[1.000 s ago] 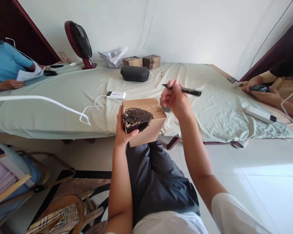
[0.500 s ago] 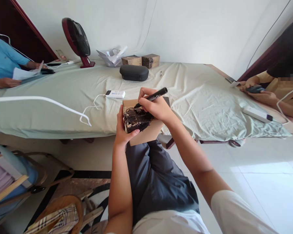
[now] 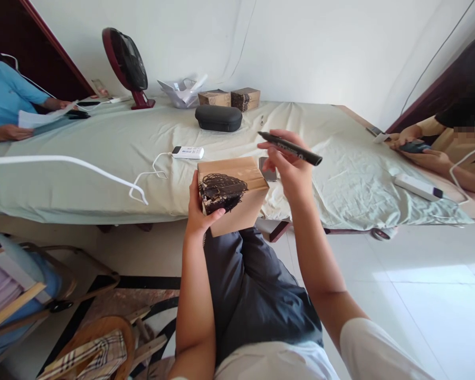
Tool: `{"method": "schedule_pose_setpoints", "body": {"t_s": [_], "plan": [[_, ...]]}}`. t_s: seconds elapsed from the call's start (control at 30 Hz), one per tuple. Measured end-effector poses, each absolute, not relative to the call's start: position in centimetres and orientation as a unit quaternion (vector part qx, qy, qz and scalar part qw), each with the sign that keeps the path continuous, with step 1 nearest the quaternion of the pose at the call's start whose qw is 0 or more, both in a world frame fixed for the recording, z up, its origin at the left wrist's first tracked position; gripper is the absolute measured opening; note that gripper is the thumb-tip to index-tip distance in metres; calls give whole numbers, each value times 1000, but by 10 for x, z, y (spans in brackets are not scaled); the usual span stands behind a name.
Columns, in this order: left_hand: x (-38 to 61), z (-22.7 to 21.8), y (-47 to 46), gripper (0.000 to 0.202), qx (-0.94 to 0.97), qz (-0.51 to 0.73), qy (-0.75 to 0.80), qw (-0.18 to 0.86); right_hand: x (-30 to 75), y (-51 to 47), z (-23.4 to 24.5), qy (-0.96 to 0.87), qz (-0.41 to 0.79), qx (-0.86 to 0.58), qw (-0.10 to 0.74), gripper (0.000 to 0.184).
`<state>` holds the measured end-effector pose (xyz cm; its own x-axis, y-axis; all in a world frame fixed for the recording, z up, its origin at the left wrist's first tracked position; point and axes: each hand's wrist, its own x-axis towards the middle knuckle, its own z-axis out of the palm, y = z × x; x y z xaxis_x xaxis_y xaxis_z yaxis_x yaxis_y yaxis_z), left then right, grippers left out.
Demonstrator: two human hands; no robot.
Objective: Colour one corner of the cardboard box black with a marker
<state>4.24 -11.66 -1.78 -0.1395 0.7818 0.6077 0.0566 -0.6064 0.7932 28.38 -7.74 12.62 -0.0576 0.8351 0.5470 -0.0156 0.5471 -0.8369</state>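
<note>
My left hand (image 3: 200,211) grips a brown cardboard box (image 3: 241,198) from its left side, thumb pressed on the front. A patch of the box's top corner is scribbled over in black. My right hand (image 3: 288,169) is raised to the right of the box and pinches a black marker pen (image 3: 291,148), which lies nearly level with its tip pointing left, clear of the box. The box is held above my knee, just in front of the bed's edge.
A bed with a pale green sheet (image 3: 103,153) carries a white remote (image 3: 187,152) on a cable, a black case (image 3: 218,117), two small boxes (image 3: 229,98), a fan (image 3: 127,66) and a phone (image 3: 269,170). A person sits at the left (image 3: 8,105), another at the right (image 3: 451,142). A chair (image 3: 19,285) is lower left.
Half a second ago the marker tip was on the box's scribbled patch. My right hand has since lifted up and to the right, taking the marker off the box. The left hand holds still.
</note>
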Motion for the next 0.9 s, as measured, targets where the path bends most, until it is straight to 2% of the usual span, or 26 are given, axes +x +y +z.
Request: {"method": "schedule_pose_setpoints", "body": {"t_s": [0.1,0.2,0.27,0.33,0.4,0.47,0.6,0.9], "plan": [[34,-21,-114,120,577,691,348,260,321,-60,99,-599,455,-344,562,46],[24,-25,-113,121,568,704,350,243,343,-39,61,-565,511,-390,517,49],[19,-25,-114,123,562,705,359,240,346,-30,35,-621,433,-480,443,50],[16,-25,-116,121,553,709,368,237,341,-25,13,-699,294,-565,326,43],[15,-24,-117,119,545,713,375,231,335,-25,-4,-730,201,-599,260,35],[15,-24,-118,119,544,716,374,227,329,-28,-15,-735,162,-613,239,31],[15,-24,-118,119,549,714,371,225,321,-31,-24,-741,116,-632,196,37],[13,-28,-116,126,546,709,385,224,300,-18,-28,-758,92,-629,148,39]]}}
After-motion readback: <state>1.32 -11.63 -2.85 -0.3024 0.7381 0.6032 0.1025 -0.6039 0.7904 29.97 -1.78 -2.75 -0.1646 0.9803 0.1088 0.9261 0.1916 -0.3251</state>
